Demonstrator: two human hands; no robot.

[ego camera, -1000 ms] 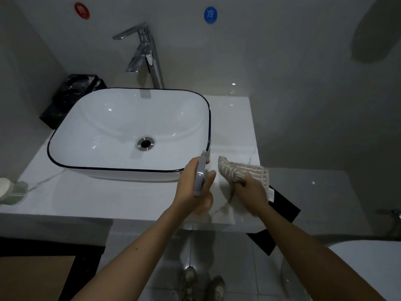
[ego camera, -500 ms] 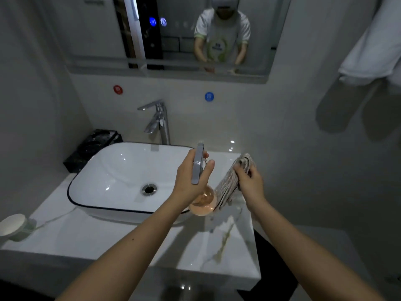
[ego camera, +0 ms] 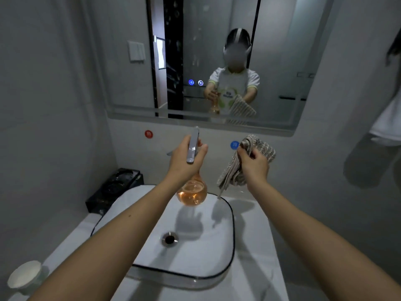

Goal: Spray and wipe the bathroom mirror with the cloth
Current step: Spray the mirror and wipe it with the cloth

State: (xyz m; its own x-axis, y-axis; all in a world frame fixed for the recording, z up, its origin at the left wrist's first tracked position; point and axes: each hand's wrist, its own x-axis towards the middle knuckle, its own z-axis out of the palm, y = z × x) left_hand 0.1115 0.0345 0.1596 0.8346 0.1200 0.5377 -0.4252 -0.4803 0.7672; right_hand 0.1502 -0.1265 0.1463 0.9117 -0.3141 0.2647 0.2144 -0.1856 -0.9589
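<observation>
The bathroom mirror (ego camera: 134, 88) fills the wall above the basin and reflects a person holding the same items. My left hand (ego camera: 184, 161) grips a spray bottle (ego camera: 192, 193) with a grey head and a round clear body of orange liquid, held upright above the sink, its nozzle end toward the mirror. My right hand (ego camera: 253, 166) is closed on a bunched striped grey cloth (ego camera: 231, 172), which hangs down to its left. Both hands are raised just below the mirror's lower edge, apart from the glass.
A white basin with a black rim (ego camera: 232, 235) sits on a white counter (ego camera: 267, 268) below my arms. A black box (ego camera: 112, 190) stands at the back left, a white cup (ego camera: 26, 276) at the front left. White towels (ego camera: 388, 118) hang on the right wall.
Both hands have lifted from the counter up toward the mirror, carrying the bottle and the cloth. My view has tilted upward, so the mirror is now in full sight.
</observation>
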